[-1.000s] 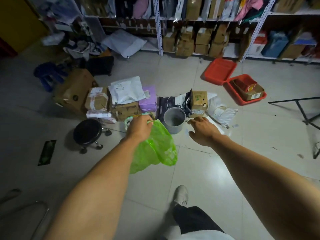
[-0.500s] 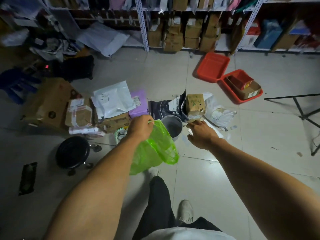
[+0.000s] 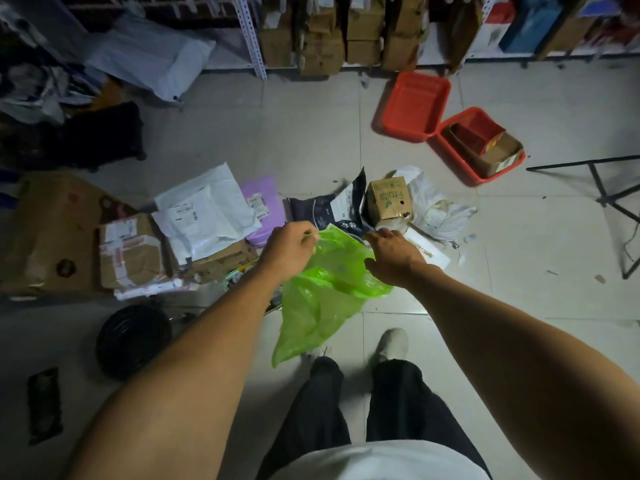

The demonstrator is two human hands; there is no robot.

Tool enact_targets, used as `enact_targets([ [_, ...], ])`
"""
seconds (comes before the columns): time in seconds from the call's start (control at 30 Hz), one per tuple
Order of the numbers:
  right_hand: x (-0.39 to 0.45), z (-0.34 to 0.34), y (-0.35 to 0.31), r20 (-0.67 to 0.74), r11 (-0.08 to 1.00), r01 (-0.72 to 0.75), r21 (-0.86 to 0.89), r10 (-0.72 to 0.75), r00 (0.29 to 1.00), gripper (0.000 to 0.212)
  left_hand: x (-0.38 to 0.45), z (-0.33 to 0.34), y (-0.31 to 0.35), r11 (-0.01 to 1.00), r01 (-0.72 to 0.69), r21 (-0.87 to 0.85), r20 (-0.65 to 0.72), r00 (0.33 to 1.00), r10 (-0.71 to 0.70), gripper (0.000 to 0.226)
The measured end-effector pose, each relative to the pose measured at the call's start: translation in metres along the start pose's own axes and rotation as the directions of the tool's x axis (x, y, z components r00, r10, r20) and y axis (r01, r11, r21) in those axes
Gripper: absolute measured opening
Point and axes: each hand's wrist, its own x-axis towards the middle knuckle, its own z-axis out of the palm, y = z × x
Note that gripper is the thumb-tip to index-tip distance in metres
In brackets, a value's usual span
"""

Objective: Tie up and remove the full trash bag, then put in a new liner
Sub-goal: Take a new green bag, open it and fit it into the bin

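A translucent green plastic liner (image 3: 325, 296) hangs in front of me over the floor. My left hand (image 3: 289, 249) pinches its upper left edge. My right hand (image 3: 393, 256) grips the upper right edge, so the top of the liner stretches between both hands. The liner and my hands hide the grey bin almost wholly; only a sliver of dark rim shows behind the liner's top. A full trash bag (image 3: 242, 275) shows partly as clear plastic with rubbish just under my left forearm.
Cardboard boxes (image 3: 130, 252), white mailers (image 3: 204, 213) and a small carton (image 3: 389, 199) lie on the floor beyond my hands. A black stool (image 3: 133, 336) stands at left. Two red trays (image 3: 415, 105) and a black stand (image 3: 609, 192) are at right. Shelving runs along the back.
I have stepped closer, and both feet now show below. My right hand moved left and took hold of the liner's edge. The liner now covers the grey bin.
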Motion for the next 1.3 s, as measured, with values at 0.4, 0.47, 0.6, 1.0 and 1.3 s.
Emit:
enact_targets([
  [0.4,0.086,-0.006,-0.002,0.038,0.987,0.153,-0.051,-0.151,0.988,0.045,0.041,-0.027,-0.023,0.968,0.127,-0.216,-0.103,0.983,-0.152,0.019],
  [0.47,0.087,-0.003,0.003,-0.006,0.989,0.146,0.016,-0.146,0.989,0.041,0.047,-0.023,-0.035,0.97,0.167,-0.175,-0.1,0.977,-0.186,0.021],
  [0.6,0.097,0.009,0.018,-0.005,0.995,0.073,0.062,-0.073,0.997,0.044,0.064,-0.001,-0.053,0.974,0.223,-0.047,-0.065,0.972,-0.226,0.035],
  [1.0,0.157,0.077,0.086,-0.056,0.993,-0.016,0.115,0.022,0.998,0.04,0.133,0.092,-0.106,0.906,0.173,0.386,0.323,0.895,-0.308,0.085],
  [1.3,0.195,0.129,0.115,0.099,0.961,0.056,-0.27,-0.031,0.995,0.045,0.167,0.139,-0.156,0.84,0.209,0.501,0.22,0.908,-0.358,0.019],
])
